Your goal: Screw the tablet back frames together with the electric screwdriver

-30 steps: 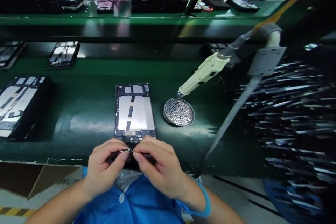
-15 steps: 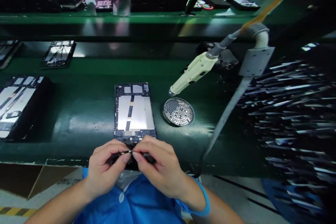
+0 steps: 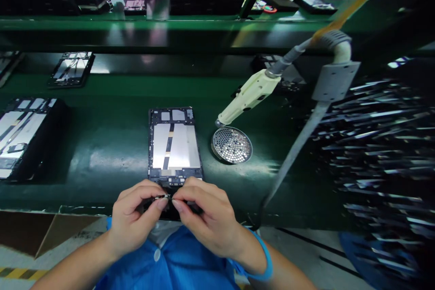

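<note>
Close in front of my body, my left hand (image 3: 137,213) pinches a small, thin electronic part (image 3: 162,196) with metallic bits between thumb and forefinger. My right hand (image 3: 207,215) is closed in a pinch right beside that part; whatever is between its fingertips is too small to name. Just beyond both hands lies an opened tablet (image 3: 175,145), its pale inner plate crossed by a dark flat cable. Its near edge is partly covered by my fingers. A blue band (image 3: 267,258) circles my right wrist.
Right of the tablet sits a round perforated screw dish (image 3: 232,145), with a pale electric screwdriver (image 3: 248,97) hanging over it. At left lie a stack of opened tablets (image 3: 23,136) and another tablet (image 3: 72,69). Blurred racked parts (image 3: 384,145) stand right. Two people work across the bench.
The tablets at the back left have shifted slightly left. The hanging screwdriver has swung a little left and down. My hands stay almost in place, the fingertips slightly further apart.
</note>
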### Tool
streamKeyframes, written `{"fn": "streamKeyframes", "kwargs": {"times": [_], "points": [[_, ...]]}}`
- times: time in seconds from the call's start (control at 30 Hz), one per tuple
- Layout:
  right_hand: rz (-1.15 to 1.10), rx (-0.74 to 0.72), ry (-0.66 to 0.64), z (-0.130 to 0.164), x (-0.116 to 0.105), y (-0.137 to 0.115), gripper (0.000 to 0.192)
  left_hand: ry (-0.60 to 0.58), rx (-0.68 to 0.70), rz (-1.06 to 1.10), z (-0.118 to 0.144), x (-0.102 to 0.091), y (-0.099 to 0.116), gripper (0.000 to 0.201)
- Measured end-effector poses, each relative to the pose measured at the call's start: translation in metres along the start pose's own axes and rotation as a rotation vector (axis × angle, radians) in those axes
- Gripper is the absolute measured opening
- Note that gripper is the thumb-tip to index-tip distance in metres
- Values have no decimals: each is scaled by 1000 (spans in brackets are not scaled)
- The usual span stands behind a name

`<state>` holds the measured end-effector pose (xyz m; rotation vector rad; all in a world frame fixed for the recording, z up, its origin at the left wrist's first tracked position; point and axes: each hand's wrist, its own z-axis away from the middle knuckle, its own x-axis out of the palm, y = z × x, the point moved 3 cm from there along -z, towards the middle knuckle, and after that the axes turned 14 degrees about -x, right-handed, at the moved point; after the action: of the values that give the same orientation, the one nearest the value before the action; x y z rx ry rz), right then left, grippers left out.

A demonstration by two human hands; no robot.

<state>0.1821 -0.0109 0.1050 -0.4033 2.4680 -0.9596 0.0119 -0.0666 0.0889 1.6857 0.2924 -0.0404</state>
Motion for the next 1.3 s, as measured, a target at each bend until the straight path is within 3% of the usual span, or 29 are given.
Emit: {"fn": "streamKeyframes", "kwargs": {"times": [0.37, 1.07, 1.3], "points": [[12, -4, -40, -2, 1, 0, 9, -25, 35, 7, 0, 0, 1, 13], [45, -31, 11, 1, 3, 0, 9, -19, 86, -22, -1, 3, 2, 12], [30, -26, 34, 3, 6, -2, 9, -49, 162, -72, -1, 2, 4, 15]]}}
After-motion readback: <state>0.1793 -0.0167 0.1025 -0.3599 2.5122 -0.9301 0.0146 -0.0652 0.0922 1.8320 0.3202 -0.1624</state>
